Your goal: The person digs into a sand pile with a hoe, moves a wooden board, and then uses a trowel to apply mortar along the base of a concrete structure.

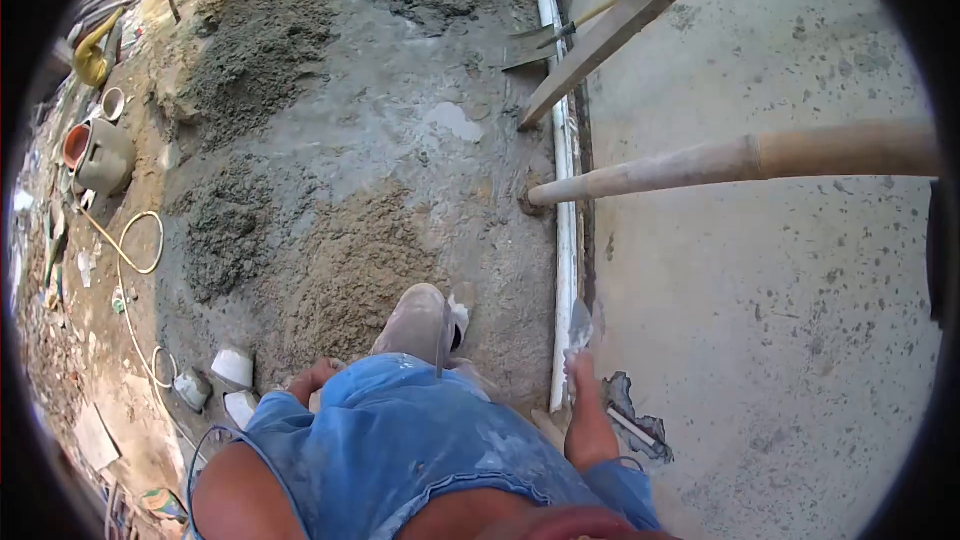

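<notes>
In my right hand [574, 366], fingers wrapped round its handle, is a trowel [581, 324]. Its pointed metal blade stands up against the white strip [566, 270] along the wall's foot. My left hand [318, 376] hangs low beside my blue clothing, close to the edge of a brownish mortar heap [350, 265]; its fingers are partly hidden and small, so I cannot tell how they are bent. A dusty grey shoe or knee [418, 325] shows in front of me, overlapping that heap.
Darker mortar heaps [255, 55] lie ahead. A wooden beam [630, 30] and bamboo pole [740, 158] lean across the pale wall [790, 320]. A shovel [545, 40] lies by the strip. At left are buckets [105, 160], a hose [125, 250] and white containers [232, 368].
</notes>
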Tool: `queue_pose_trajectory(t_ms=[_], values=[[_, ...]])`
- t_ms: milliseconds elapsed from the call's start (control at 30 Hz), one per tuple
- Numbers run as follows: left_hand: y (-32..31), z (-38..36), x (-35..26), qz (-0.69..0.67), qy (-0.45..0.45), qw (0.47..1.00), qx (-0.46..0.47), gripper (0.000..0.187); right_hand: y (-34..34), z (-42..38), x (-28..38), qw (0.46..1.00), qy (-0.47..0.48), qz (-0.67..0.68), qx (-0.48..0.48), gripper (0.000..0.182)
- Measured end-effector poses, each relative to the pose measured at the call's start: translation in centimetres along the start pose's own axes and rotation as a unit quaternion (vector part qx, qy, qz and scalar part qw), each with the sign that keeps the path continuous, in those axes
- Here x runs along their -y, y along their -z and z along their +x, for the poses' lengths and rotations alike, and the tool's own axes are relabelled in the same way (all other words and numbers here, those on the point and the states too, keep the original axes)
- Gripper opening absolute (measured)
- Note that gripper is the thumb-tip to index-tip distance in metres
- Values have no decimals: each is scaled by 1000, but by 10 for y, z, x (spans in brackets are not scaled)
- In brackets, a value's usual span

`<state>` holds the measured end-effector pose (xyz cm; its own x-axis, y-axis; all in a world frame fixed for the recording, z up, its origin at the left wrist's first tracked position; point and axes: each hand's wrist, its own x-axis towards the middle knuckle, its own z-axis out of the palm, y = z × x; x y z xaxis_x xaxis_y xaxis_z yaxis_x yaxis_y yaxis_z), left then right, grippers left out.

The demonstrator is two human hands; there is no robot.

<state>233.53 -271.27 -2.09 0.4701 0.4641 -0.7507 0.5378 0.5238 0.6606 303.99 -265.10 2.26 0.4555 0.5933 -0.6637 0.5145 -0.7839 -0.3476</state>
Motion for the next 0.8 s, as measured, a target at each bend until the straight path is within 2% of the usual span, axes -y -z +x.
queue_pose_trajectory(t_ms=[33,100,133,167,200,333,400,433,500,533,600,633,667,733,767,800], values=[[10,2,-121,-160,97,974,-124,23,15,-40,39,986,-137,46,80,26],[67,2,-235,-365,133,902,-189,28,-2,-39,-6,966,-217,9,141,30],[97,2,-279,-366,127,899,-203,28,16,-35,13,885,-15,-351,307,35],[126,3,-316,-314,83,921,-215,31,22,-33,24,868,25,-377,323,35],[160,12,-346,-258,38,938,-228,34,22,-25,42,879,18,-361,313,35],[309,79,-425,-197,-55,946,-253,32,16,62,166,891,31,-348,291,34],[388,131,-436,-104,-108,934,-326,35,3,129,247,886,73,-365,276,35],[401,149,-437,-115,-106,930,-332,35,-2,163,291,882,98,-374,268,35],[474,169,-462,-177,-177,865,-435,35,-12,242,425,892,148,-369,215,36],[491,164,-460,-169,-160,871,-432,35,-23,268,488,911,141,-325,208,35],[502,155,-463,-257,-85,872,-407,36,-12,320,622,947,130,-249,156,40],[504,157,-437,-269,-49,875,-400,37,-13,345,694,965,143,-193,103,40],[501,162,-405,-285,-15,854,-435,25,-14,367,761,959,192,-192,79,40],[487,155,-358,-377,127,812,-427,20,-11,381,903,953,259,-135,84,37],[480,147,-346,-445,181,765,-429,23,-19,400,966,949,271,-138,87,37],[476,150,-310,-466,220,751,-414,27,-29,419,1021,923,354,-144,56,34]])
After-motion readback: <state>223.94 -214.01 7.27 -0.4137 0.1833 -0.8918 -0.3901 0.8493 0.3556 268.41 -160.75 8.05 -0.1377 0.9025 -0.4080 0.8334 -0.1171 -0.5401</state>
